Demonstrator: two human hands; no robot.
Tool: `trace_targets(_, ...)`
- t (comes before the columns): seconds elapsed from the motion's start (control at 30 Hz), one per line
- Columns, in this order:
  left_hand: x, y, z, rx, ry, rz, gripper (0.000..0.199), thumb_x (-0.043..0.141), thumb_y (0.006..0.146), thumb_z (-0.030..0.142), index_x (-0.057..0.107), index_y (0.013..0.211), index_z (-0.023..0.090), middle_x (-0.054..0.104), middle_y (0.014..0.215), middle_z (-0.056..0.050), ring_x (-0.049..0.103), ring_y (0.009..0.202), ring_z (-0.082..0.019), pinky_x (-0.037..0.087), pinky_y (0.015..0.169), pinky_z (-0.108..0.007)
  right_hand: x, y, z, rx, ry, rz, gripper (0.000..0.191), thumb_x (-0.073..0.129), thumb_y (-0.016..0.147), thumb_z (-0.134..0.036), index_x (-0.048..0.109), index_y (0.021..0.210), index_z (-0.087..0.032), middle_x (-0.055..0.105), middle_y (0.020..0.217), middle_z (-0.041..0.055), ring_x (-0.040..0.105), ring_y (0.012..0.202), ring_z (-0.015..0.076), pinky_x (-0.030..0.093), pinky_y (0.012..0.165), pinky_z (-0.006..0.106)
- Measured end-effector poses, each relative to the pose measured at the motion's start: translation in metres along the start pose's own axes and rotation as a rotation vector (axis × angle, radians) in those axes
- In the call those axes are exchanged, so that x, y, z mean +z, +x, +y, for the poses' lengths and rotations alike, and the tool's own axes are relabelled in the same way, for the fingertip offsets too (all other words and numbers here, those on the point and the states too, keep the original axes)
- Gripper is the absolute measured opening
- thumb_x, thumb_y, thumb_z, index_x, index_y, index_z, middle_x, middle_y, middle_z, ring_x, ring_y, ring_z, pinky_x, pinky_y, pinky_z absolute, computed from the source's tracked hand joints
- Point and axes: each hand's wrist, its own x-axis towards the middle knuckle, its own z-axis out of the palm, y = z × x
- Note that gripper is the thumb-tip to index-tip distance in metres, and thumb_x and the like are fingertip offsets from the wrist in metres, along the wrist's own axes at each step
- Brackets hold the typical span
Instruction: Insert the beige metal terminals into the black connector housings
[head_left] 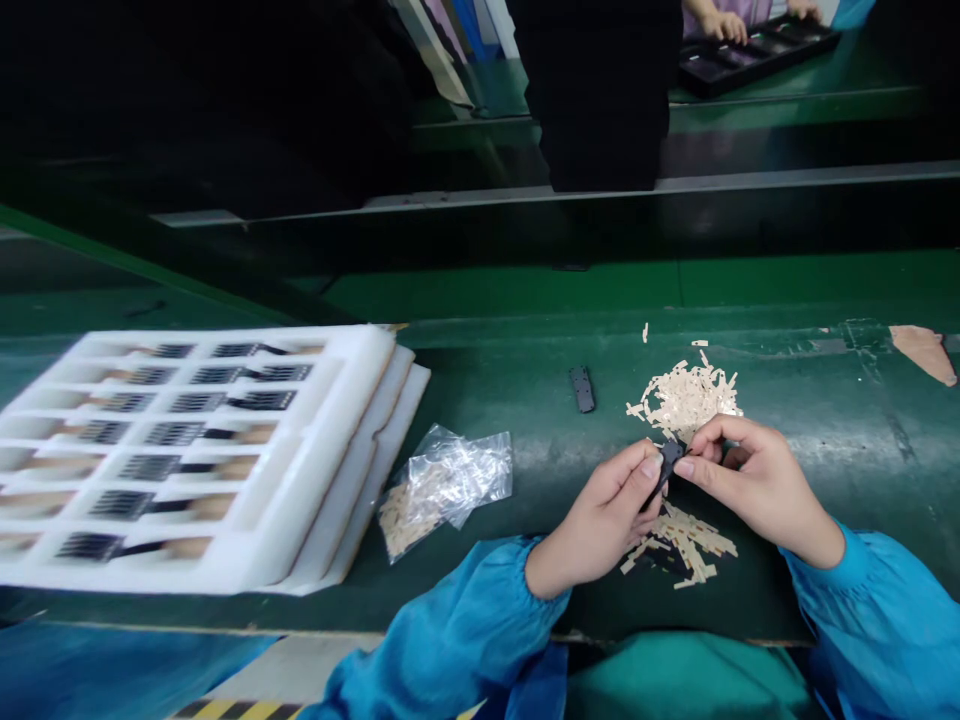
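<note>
My left hand [611, 505] is closed around a small black plastic piece [670, 458], holding it tilted above the table. With thumb and fingers pinched together, my right hand [750, 475] meets the piece's upper right end; whatever sits in that pinch is too small to make out. Just beyond the hands lies a heap of small cream-coloured strips [690, 395]. A second pile of pale strips [697, 550] lies below my hands, with something dark among them. Left of the far heap, a similar black piece [581, 389] rests flat on the green table.
Stacked white foam trays [337, 450] at left carry several black-toothed items with handles. Clear plastic bags [457, 480] with pale strips lie beside them. A tan scrap [922, 352] is at far right. Across the bench, another person's hand [724, 25] touches a black tray [750, 62].
</note>
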Motion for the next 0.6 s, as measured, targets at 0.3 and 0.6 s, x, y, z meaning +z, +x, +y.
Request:
trace_targets(0.3,0.0,0.001,0.005,-0.042,-0.085,-0.039,0.047,0.063,0.094,0.061,0.043,0.08,0.02,0.032,0.052,0.012,0.02,0.041,-0.004,0.021,0.04,-0.016,0.002,0.002,0.001,-0.05,-0.102,-0.102,0.035,0.084,0.083,-0.05,0.068,0.077,-0.019,0.059,0.068,-0.0008,0.051,0.062,0.015,0.04,0.056,0.027)
trace_targets(0.6,-0.004,0.003,0.003,-0.102,-0.106,-0.053,0.045,0.063,0.094,0.058,0.041,0.08,0.021,0.031,0.052,0.012,0.018,0.04,-0.004,0.019,0.038,-0.016,-0.009,0.003,0.0,-0.14,-0.083,-0.046,0.027,0.086,0.082,-0.043,0.072,0.09,-0.021,0.064,0.08,0.0025,0.057,0.07,0.0176,0.044,0.055,0.027)
